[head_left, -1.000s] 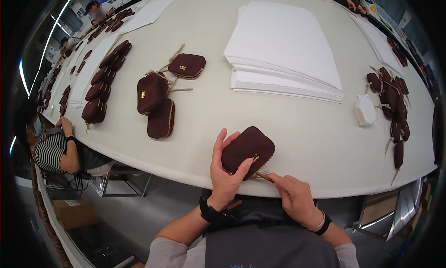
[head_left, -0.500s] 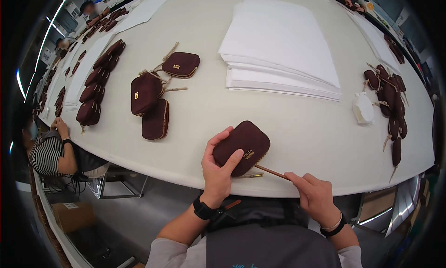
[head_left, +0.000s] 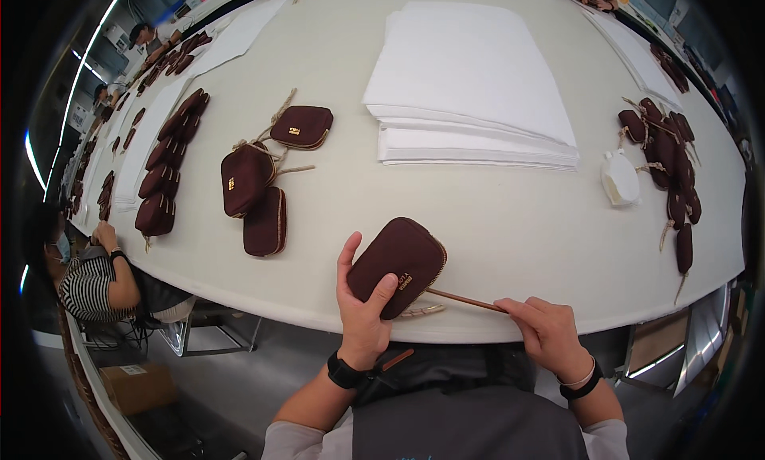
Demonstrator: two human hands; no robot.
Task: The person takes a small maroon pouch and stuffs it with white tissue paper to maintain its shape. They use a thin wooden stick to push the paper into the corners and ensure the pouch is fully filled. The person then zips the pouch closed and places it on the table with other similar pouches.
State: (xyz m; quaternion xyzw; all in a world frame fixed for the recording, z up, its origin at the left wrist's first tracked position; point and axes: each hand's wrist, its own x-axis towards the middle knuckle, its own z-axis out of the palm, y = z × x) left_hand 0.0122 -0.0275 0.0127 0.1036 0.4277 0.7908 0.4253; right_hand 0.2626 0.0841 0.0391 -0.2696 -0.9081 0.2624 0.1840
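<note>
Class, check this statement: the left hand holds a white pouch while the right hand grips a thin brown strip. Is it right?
Not quite: the pouch is dark maroon, not white, as the head view shows. The left hand does hold it while the right hand grips a thin brown strip.

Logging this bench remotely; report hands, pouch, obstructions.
Left hand gripping maroon pouch. Right hand pinching thin brown strip, far end at pouch. No visible obstruction; white sheet stack apart.

Workshop: large worktable (head_left: 494, 221), batched pouches (head_left: 159, 181)
</note>
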